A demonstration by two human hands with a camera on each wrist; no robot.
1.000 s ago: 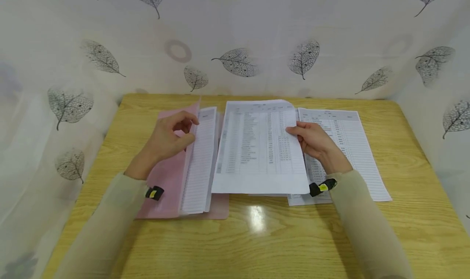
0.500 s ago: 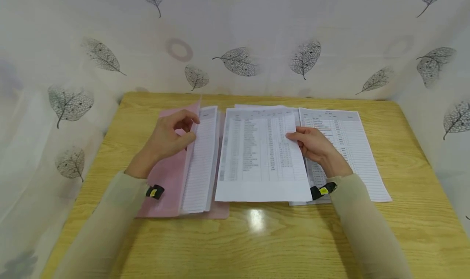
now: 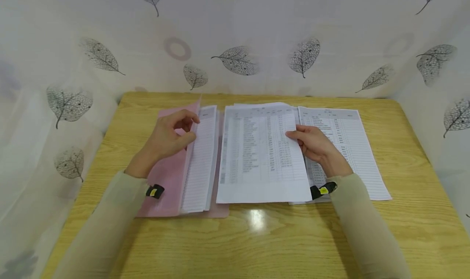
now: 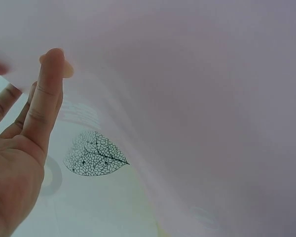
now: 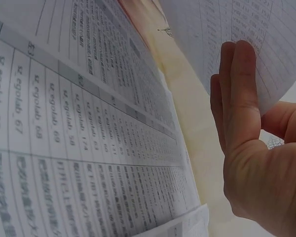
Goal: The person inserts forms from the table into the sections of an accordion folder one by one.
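- Left hand [image 3: 167, 140] pinches the pink folder's [image 3: 167, 181] raised flap; a slackened grip would likely drop it over the lined pages [image 3: 200, 164] beside its fingertips.
- Right hand [image 3: 315, 144] pinches the printed sheet [image 3: 262, 156] by its right edge, above the stack [image 3: 349, 148]; pulling could crease it or shift the pages beneath.

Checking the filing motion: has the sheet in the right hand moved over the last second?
Yes. The sheet has dropped toward the table's near edge, its bottom edge now lower.
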